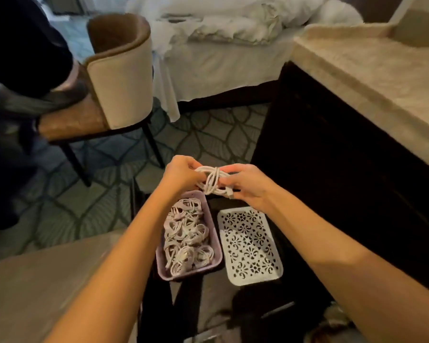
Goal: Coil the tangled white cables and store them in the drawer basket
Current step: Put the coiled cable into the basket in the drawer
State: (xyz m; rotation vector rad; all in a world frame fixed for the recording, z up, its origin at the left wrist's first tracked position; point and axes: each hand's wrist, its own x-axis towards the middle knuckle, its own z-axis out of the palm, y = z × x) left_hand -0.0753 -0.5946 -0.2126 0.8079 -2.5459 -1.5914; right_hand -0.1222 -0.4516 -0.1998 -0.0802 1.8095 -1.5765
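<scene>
Partly hidden
The coiled cable's point(212, 180) ends vanish inside left hand point(181, 173) and right hand point(250, 184) (forearm point(134, 243) overlaps pink basket point(183, 276) rim).

Two hands are in view, the left hand point(181, 173) and the right hand point(248, 185), with one coiled cable point(212, 180) between them. Two baskets sit below: one lilac basket point(183, 274) and one white basket point(258, 280). The lilac one carries several coils point(186, 238), at least five, too overlapped for an exact count. One chair point(120, 78) and one bed point(208, 65) stand beyond.
</scene>
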